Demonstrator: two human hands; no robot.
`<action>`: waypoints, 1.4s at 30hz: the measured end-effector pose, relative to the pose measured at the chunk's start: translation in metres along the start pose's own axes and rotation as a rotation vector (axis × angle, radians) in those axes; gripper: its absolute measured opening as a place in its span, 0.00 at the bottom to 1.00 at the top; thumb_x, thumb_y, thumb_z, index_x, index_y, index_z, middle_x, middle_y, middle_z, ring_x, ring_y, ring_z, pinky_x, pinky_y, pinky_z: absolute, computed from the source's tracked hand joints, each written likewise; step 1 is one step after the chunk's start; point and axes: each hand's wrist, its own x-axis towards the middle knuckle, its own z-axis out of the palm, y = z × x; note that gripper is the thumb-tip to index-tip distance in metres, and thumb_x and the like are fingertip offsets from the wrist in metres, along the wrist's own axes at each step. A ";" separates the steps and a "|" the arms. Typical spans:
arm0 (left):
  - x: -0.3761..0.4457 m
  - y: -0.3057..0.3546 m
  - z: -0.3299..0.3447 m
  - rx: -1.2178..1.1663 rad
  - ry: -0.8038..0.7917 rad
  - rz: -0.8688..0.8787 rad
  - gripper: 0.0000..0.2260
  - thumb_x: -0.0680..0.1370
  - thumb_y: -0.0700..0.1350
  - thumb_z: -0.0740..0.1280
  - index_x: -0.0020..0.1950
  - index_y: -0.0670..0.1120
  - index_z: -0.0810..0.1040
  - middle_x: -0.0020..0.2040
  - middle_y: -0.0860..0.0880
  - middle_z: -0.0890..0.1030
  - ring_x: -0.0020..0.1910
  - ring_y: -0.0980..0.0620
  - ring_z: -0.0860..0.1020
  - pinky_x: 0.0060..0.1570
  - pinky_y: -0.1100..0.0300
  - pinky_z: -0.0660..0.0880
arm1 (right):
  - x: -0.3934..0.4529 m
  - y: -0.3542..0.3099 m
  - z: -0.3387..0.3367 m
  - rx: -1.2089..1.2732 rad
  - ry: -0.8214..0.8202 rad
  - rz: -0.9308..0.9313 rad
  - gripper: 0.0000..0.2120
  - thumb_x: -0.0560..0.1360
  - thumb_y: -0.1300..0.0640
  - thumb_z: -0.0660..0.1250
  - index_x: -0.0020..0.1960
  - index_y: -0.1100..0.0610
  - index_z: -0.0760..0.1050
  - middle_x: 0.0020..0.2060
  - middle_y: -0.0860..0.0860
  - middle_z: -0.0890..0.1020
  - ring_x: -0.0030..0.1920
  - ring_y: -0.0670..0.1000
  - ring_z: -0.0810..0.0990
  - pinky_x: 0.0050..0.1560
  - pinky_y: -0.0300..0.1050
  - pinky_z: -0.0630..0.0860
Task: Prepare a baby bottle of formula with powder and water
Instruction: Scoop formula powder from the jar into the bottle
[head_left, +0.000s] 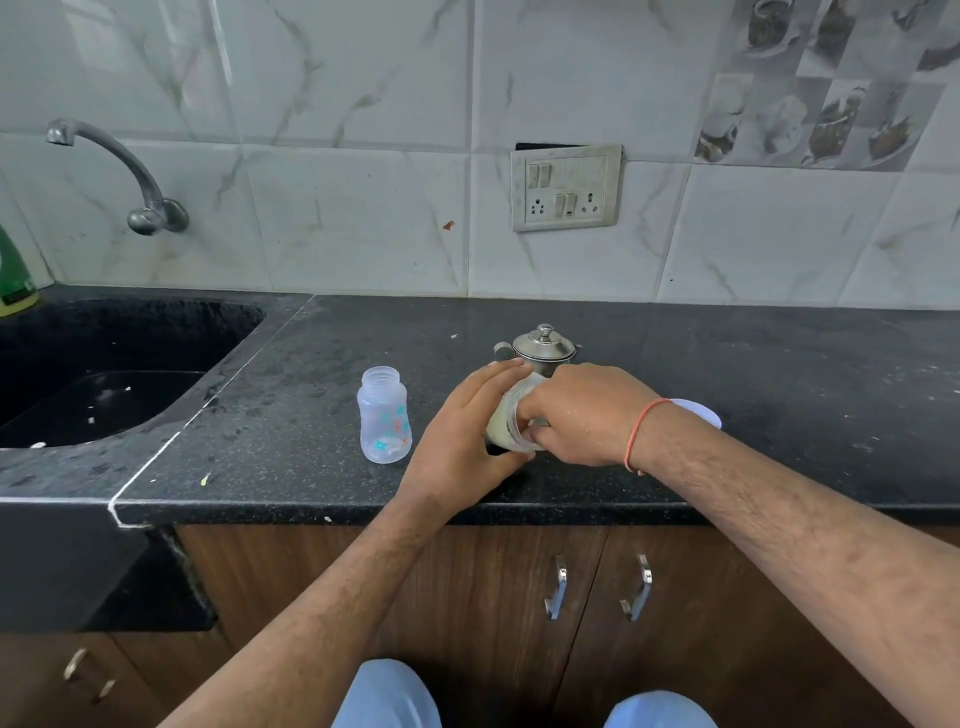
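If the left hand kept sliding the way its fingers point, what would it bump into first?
Probably the steel pot. The left hand holds the powder jar, and its fingers point up and to the right, toward the wall. The pot stands just beyond them, though the depth is hard to judge.

The tabletop is black speckled stone, polished with a dull sheen. A baby bottle of clear, slightly frosted plastic carries small printed shapes. A jar of translucent plastic holds pale cream powder. Behind it, a small lidded pot is shiny brushed steel. The wall tiles are glossy white with grey marble veining. The tap is dull grey metal. Cabinet doors below are matt brown wood grain with bright chrome handles.
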 end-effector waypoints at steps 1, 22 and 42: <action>0.000 0.000 0.000 0.003 -0.005 -0.003 0.39 0.72 0.42 0.84 0.81 0.47 0.73 0.81 0.56 0.72 0.82 0.57 0.68 0.81 0.57 0.66 | -0.001 0.001 0.001 -0.006 0.005 0.002 0.12 0.83 0.50 0.62 0.61 0.43 0.82 0.36 0.42 0.67 0.42 0.53 0.74 0.41 0.46 0.70; -0.002 -0.002 0.002 0.016 0.010 -0.055 0.40 0.73 0.46 0.85 0.82 0.49 0.72 0.81 0.56 0.73 0.83 0.55 0.68 0.81 0.51 0.68 | -0.007 -0.002 0.023 0.059 0.400 0.328 0.11 0.75 0.42 0.67 0.49 0.47 0.84 0.39 0.49 0.83 0.41 0.57 0.81 0.38 0.46 0.72; -0.001 -0.002 0.001 0.026 -0.004 -0.089 0.41 0.72 0.47 0.85 0.82 0.50 0.72 0.80 0.57 0.73 0.82 0.56 0.69 0.80 0.50 0.69 | 0.003 0.014 0.069 0.616 0.509 0.362 0.09 0.75 0.43 0.77 0.42 0.47 0.90 0.63 0.37 0.77 0.61 0.47 0.68 0.60 0.48 0.72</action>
